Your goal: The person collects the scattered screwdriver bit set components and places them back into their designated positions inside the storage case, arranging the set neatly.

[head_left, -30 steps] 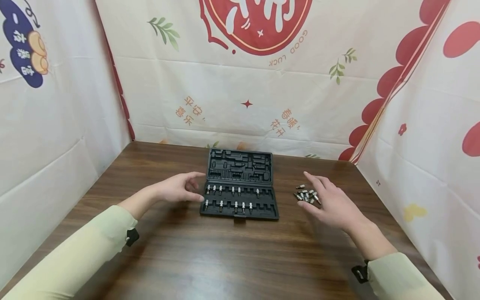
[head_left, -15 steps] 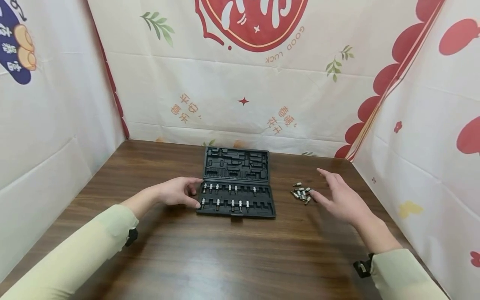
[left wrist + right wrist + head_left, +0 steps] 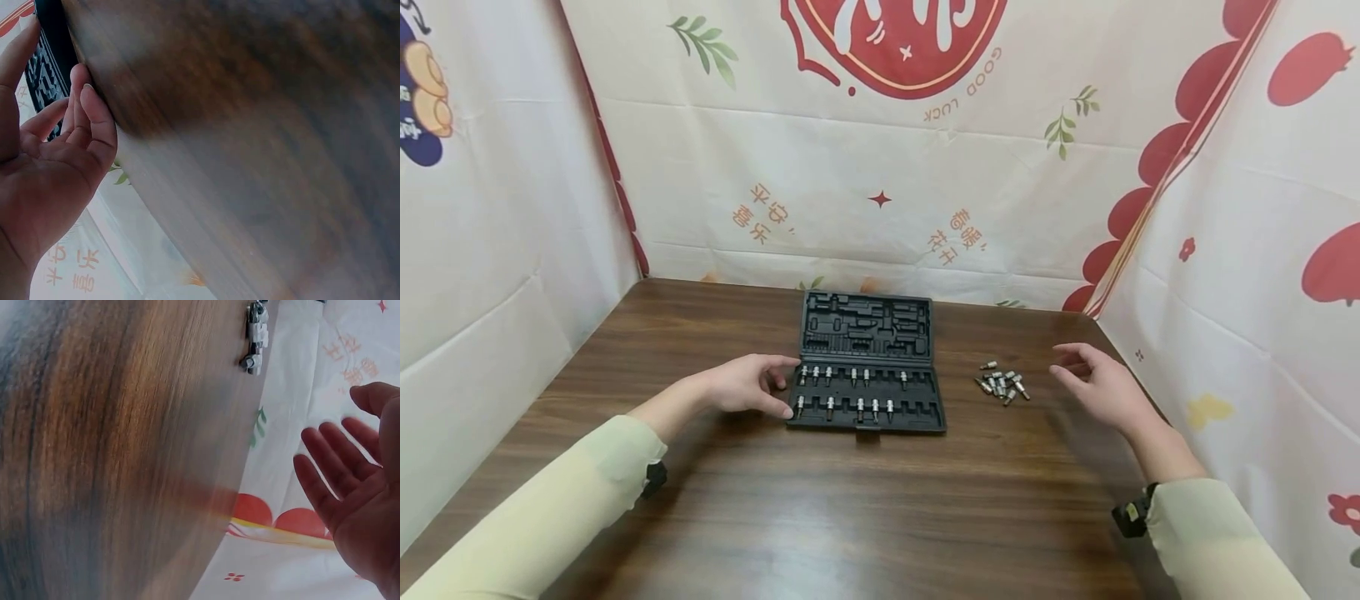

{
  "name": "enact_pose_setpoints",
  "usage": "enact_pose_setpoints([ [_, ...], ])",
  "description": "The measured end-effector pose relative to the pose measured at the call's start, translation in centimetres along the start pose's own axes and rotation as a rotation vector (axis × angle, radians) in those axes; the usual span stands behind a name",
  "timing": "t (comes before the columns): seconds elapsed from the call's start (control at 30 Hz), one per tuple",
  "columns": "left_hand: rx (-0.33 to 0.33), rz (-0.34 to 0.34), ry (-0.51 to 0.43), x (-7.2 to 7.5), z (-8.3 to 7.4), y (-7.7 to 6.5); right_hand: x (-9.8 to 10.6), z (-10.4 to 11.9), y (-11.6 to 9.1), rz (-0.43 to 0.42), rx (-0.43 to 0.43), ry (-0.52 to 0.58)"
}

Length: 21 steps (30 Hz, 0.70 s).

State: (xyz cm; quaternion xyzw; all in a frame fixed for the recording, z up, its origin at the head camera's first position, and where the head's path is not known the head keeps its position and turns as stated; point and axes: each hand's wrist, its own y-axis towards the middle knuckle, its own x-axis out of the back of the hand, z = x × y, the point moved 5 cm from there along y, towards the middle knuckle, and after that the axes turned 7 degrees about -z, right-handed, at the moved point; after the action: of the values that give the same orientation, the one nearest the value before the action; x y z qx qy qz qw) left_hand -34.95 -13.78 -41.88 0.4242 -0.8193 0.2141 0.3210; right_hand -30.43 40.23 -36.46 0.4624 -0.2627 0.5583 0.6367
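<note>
In the head view, a black plastic case (image 3: 867, 417) lies unfolded on the table, its moulded lid (image 3: 867, 323) at the back. Two rows of silver bit sockets (image 3: 861, 408) sit in its slots, with gaps between some. My left hand (image 3: 748, 385) touches the case's left edge, thumb at the front corner and forefinger near the hinge. In the left wrist view, its other fingers (image 3: 100, 119) are loosely bent beside the case. My right hand (image 3: 1101, 387) hovers to the right of a small pile of loose bit sockets (image 3: 1002, 385), its fingers relaxed and holding nothing.
The brown wooden table (image 3: 850, 517) extends in front of the case. A printed white cloth (image 3: 820, 167) hangs behind the table and along both sides. One bit socket (image 3: 988, 366) lies slightly behind the pile.
My right hand has drawn away to the right from over the loose bit sockets, uncovering the whole pile. My left hand stays at the case's left edge. The head view has shifted slightly.
</note>
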Motion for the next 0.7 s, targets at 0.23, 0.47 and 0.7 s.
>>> enact_pose_setpoints([
  [0.23, -0.002, 0.001, -0.006, 0.0, -0.5, -0.1, -0.4, -1.6, 0.4, 0.051, -0.096, 0.101],
  [0.47, 0.007, -0.003, 0.002, 0.0, -0.5, 0.0, -1.2, -2.4, 0.7, 0.117, -0.156, 0.220],
  [0.7, -0.001, -0.013, 0.009, 0.0, -0.4, -0.1, -2.3, -2.8, 1.0, 0.229, -0.207, 0.308],
])
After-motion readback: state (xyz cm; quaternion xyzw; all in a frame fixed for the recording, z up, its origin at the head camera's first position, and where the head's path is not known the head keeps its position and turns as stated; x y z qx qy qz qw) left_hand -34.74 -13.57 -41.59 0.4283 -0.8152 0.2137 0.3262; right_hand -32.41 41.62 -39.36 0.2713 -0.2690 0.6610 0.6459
